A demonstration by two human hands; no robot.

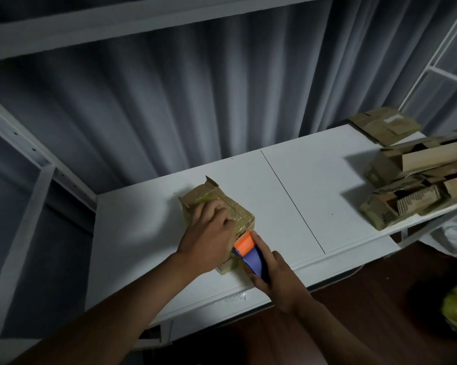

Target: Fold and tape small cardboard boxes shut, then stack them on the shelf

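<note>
My left hand (pixel 209 233) lies on top of the small cardboard box (pixel 223 206), fingers curled over its taped top, pressing it down. The box sits on the white shelf (pixel 132 233) board, left of the seam line, near the front edge; one flap sticks up at its far end. Shiny tape wraps the top face. My right hand (pixel 273 272) grips the tape dispenser (pixel 248 250), orange front and blue body, fingers wrapped round it. The dispenser's orange end touches the box's near right corner, just beside my left hand. At the shelf's right end, well apart from the box, lies a pile of cardboard boxes (pixel 417 185), some open, flaps loose. Behind that, one flattened box (pixel 385 125) by the curtain (pixel 169 88). Grey curtain hangs behind the shelf. White frame upright (pixel 19 143) on left. Dark floor (pixel 367 312) below. Something yellowish and blurred at right edge; can't tell what.
</note>
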